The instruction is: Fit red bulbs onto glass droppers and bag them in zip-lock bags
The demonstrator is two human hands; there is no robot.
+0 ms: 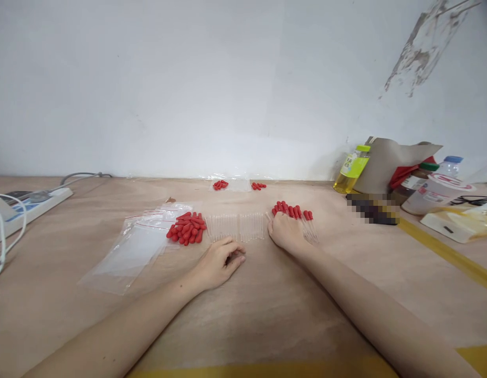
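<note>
The left hand (223,262), loosely curled, hold unclear, lies by the near edge of the clear slender tubes (222,227), right of the red teardrop-shaped bulbs (186,229), while the right hand (286,231), curled, contents hidden, overlaps red-bulbed clear droppers (296,212), brown tabletop (247,315) spreading nearside.

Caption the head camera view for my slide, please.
Left hand near clear tubes and loose red bulbs, right hand at red-topped tubes.

Left of the left fingers (234,247), matt rubbery bulbs (186,229) and shiny plastic bags (123,258); just beyond, smooth glassy tubes (223,228)
</note>
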